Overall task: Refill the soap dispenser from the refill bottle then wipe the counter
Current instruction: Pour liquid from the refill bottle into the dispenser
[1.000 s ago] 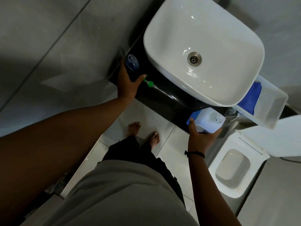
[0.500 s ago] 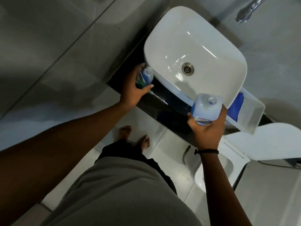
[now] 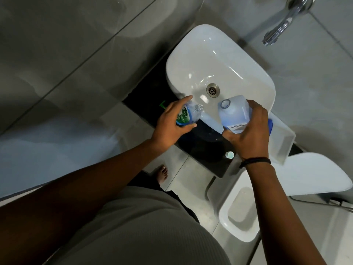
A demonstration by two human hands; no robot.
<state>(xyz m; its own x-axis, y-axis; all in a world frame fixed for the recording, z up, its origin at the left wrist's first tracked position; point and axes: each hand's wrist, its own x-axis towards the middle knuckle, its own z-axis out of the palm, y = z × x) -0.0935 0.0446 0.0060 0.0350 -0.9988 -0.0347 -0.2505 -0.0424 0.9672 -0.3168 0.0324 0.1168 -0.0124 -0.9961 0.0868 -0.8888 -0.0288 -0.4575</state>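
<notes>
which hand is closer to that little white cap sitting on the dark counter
The right hand. Holding the refill bottle, its wrist is just beside the cap. The left hand, holding the soap dispenser, is farther off.

My left hand (image 3: 169,127) at nine o'clock, fingers curled in a grip, my right hand (image 3: 250,131) at three o'clock, likewise gripping, both forearms outstretched

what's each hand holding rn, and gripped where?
Left hand grips the soap dispenser around its labelled body; right hand grips the refill bottle around its lower body.
</notes>
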